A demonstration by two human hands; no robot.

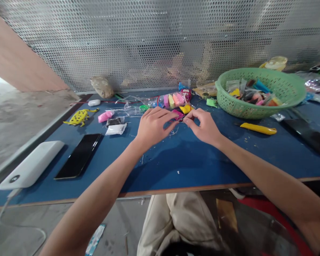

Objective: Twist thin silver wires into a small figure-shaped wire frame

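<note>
My left hand (155,125) is over the middle of the table, thumb and fingertips closed at the left side of a small magenta packet (178,114). From the right, my right hand (204,127) pinches at the packet's other edge; its fingertips partly hide what lies between them. Just behind the fingers is a yellow packet (186,108). Clear bags with pink and pale yellow clay-like blocks (173,100) lie beyond, along with a bright green piece (144,107) left of them. Thin bits of scrap are scattered under my hands.
To the right stand a green basket (245,112) of small packets and a yellow utility knife (258,128). A spotted toy (80,117), pink packet (106,116), white packet (116,129), phone (79,156) and white power bank (33,164) are on the left. A perforated metal panel (149,46) rises behind.
</note>
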